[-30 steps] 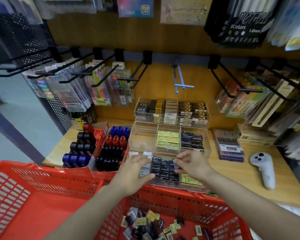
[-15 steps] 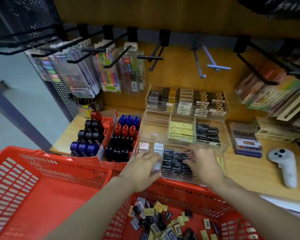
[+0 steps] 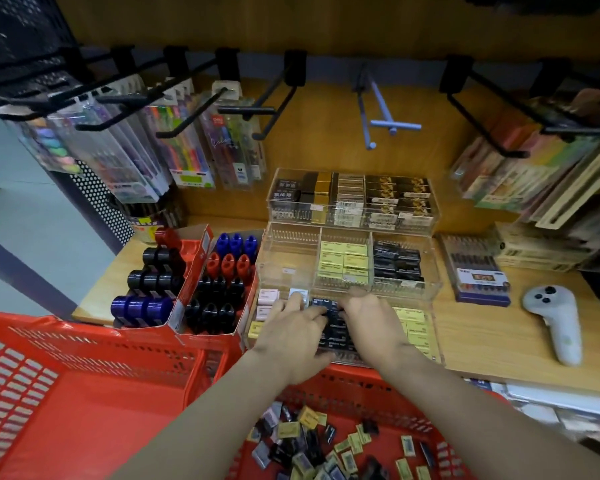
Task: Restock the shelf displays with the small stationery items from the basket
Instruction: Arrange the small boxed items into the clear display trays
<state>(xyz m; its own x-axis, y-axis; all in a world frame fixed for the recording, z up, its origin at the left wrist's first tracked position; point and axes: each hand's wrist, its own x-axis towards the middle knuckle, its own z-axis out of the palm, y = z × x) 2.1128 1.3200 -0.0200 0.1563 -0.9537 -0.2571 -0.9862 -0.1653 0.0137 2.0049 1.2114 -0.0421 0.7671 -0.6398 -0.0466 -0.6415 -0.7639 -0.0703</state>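
Both sets of fingers lie fairly straight, pressing down on the black erasers in the front middle compartment of the clear tray. The left hand spreads flat across the left edge of that stack, its fingertips reaching the white erasers beside it. The right hand covers the right edge, and whether it pinches one piece underneath I cannot tell. They seem to be squaring the rows. Yellow erasers fill the compartment just to the right. Many more loose erasers, black, yellow and grey, lie scattered on the floor of the red basket, which sits in front of the shelf, below the tray. These pieces look light, small and stiff, in slick wrappers, so they should slide easily. Best taken by the long sides between thumb and forefinger, then dropped in flat so the rows stay even.
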